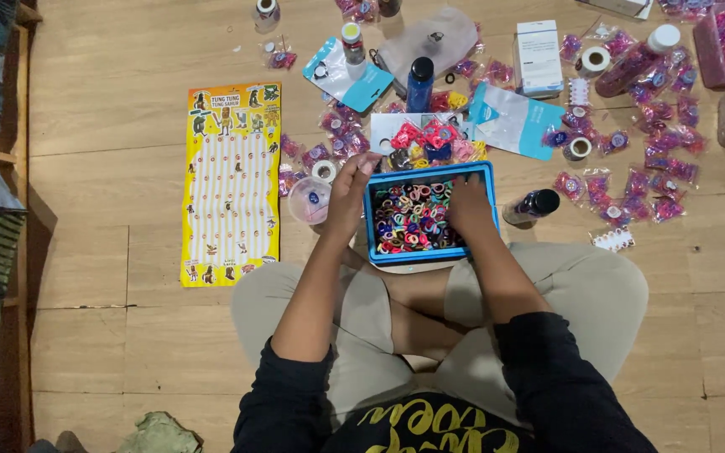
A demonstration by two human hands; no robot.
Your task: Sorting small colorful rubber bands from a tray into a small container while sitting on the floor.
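Closest to the camera are the person's dark sleeves and the crossed legs in light trousers (362, 327), seen from above on a wooden floor (111, 352). In front of the knees sits a blue tray (487, 201), full of small hair ties (413, 220) in many colours. The right hand (469, 204) is inside the tray, at its right side, with the fingers bent down into the ties; whether they pinch one I cannot tell, because the fingertips are hidden. The left hand (348, 191) rests on the left rim of the tray, the fingers loosely curled and lying on the edge, holding nothing that can be seen.

Just left of this hand stands a small clear cup (308, 201). Further left lies a long yellow display card (230, 183) with rows of small holes and cartoon figures. Just right of the tray a dark bottle (532, 205) lies on its side. Behind the tray there are loose pink and yellow ties, a blue bottle (419, 84) standing upright, light blue cards, a white box (538, 57) and rolls of tape. Many small packets (660, 159) with pink content are spread at the right side, well apart from the hands.
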